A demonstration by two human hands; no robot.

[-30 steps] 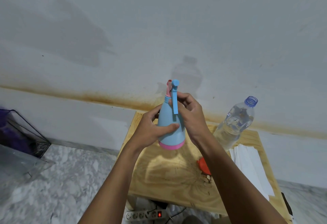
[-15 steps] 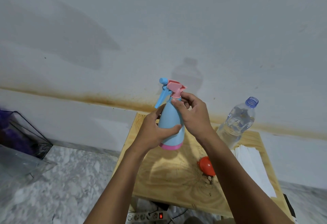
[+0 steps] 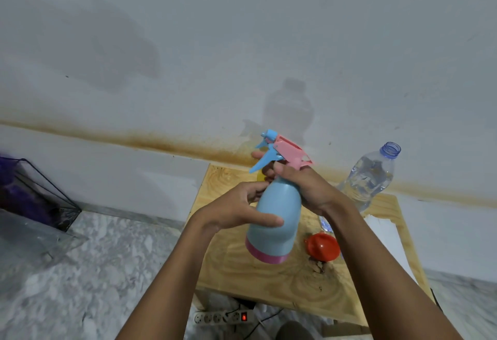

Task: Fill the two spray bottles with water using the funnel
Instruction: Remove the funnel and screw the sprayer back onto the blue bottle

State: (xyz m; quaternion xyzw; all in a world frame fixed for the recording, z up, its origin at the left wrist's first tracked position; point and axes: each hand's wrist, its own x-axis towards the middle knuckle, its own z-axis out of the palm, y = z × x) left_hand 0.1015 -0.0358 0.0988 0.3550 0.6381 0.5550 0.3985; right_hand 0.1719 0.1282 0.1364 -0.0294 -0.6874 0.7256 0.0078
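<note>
Both forearms reach forward and meet above the table. The left hand (image 3: 236, 212) grips the body of the blue spray bottle (image 3: 278, 216), thumb laid across its front. The right hand (image 3: 309, 189) curls round the neck, just under the pink trigger head. Below, a small wooden table (image 3: 236, 272) stands against a stained white wall on a marbled floor (image 3: 94, 272), a power strip (image 3: 223, 317) beneath it. The spray bottle is held off the tabletop, slightly tilted, nozzle pointing left; a red funnel (image 3: 322, 247) and an uncapped water bottle (image 3: 368, 178) sit on the table to its right.

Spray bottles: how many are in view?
1. The light blue plastic spray bottle with a pink base is held above the pale wooden table, left hand round its body, right hand at its neck. A yellow sliver behind it may be another, mostly hidden.
</note>
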